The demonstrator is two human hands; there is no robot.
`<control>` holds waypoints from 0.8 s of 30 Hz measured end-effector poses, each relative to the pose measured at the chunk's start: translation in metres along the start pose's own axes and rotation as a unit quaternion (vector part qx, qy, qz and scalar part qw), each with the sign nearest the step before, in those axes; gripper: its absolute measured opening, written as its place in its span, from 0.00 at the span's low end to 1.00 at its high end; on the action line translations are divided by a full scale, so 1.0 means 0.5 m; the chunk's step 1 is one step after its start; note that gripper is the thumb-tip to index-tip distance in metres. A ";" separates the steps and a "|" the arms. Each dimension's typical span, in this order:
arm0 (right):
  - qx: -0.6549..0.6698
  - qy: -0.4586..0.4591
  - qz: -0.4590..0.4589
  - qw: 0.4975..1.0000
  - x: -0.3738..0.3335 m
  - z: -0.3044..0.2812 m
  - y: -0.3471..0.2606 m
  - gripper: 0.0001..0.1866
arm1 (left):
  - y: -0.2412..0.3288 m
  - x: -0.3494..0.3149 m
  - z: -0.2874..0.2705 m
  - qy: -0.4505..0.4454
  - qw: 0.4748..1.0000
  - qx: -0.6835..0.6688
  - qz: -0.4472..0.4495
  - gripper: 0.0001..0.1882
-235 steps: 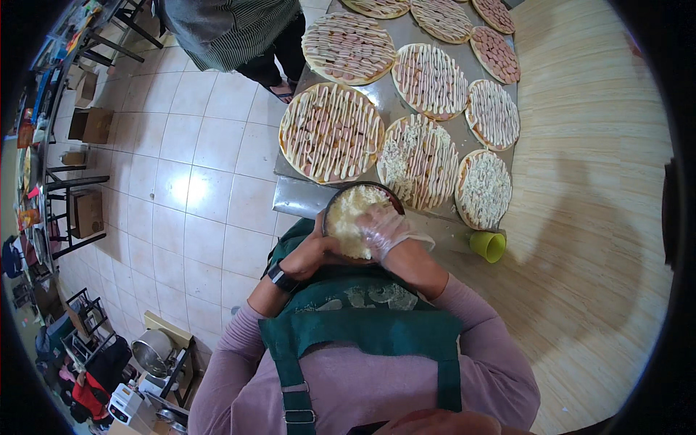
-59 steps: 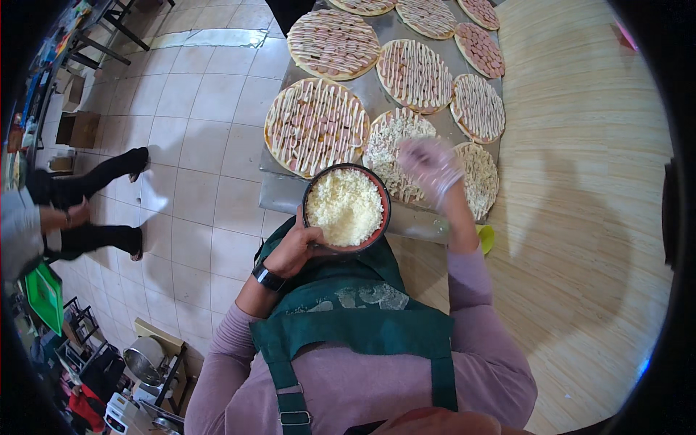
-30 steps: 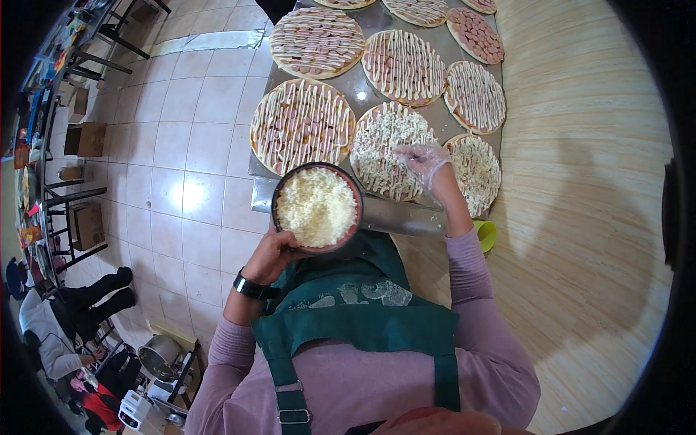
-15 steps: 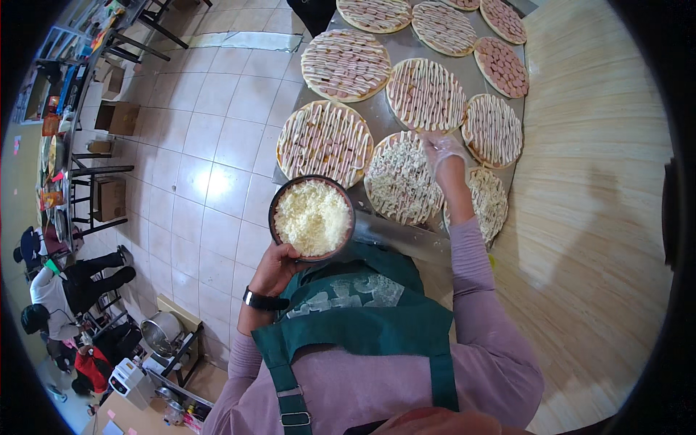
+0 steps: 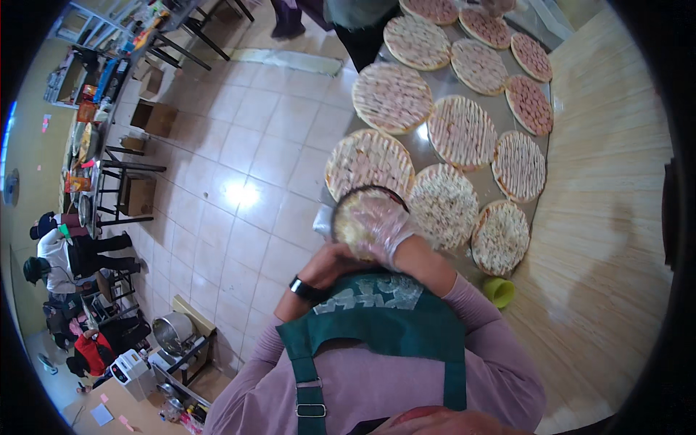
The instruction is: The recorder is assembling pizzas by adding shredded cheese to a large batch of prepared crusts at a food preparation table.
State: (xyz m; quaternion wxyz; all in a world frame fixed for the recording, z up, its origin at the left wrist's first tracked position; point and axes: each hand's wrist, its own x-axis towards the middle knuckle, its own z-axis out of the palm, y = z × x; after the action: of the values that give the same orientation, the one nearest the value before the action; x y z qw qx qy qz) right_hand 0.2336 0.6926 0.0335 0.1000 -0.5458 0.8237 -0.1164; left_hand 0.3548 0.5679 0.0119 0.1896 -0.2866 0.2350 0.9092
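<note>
My left hand [image 5: 330, 264] grips the near-left rim of a dark round bowl [image 5: 400, 194] of pale grated cheese [image 5: 351, 233]. In a clear plastic glove, my right hand [image 5: 384, 226] reaches into the bowl over the cheese; its fingers are blurred and partly hidden. Right of the bowl lies a pizza covered with cheese [image 5: 444, 206], and beyond it a second cheese-covered pizza [image 5: 500, 238]. Just past the bowl is a pizza with stripes of sauce and no cheese layer [image 5: 370, 163].
More sauce-striped pizzas [image 5: 462, 132] and sausage-topped ones [image 5: 529, 105] cover the metal table [image 5: 420, 138]. At its far end another person [image 5: 355, 25] stands. A yellow-green cup [image 5: 499, 291] stands near my right elbow. Boxes [image 5: 154, 117] and people sit along the left.
My right hand has left the pizza and come into the bowl. The bowl has shifted right in view. The cheese-covered pizza is more fully coated, and the view has turned leftward.
</note>
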 end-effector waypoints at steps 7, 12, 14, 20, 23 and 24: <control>-0.046 -0.178 0.030 0.982 0.078 -0.019 -0.088 0.25 | 0.043 0.017 -0.140 -0.020 0.996 0.082 0.004 0.13; -0.041 -0.006 0.023 0.999 0.080 -0.009 -0.121 0.25 | 0.107 0.005 -0.178 -0.029 0.987 0.160 -0.001 0.20; -0.074 0.073 0.008 0.995 0.098 0.007 -0.135 0.24 | 0.122 0.014 -0.210 -0.054 0.987 0.147 -0.030 0.27; 0.132 0.034 0.073 0.988 0.132 0.102 -0.082 0.19 | 0.166 0.021 -0.227 -0.061 0.982 0.180 -0.020 0.33; 0.310 0.017 0.125 0.942 0.157 0.029 -0.061 0.15 | 0.137 0.042 -0.289 -0.114 0.916 0.371 0.102 0.36; 0.424 -0.025 0.174 0.889 0.159 0.017 -0.054 0.13 | 0.128 0.046 -0.319 -0.126 0.891 0.418 0.126 0.30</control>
State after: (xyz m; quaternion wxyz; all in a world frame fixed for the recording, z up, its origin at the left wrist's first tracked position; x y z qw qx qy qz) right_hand 0.2292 0.6082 0.0305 0.3610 -0.3024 0.7751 -0.4212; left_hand 0.3753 0.4349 -0.0976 0.2039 -0.0315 0.6017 0.7716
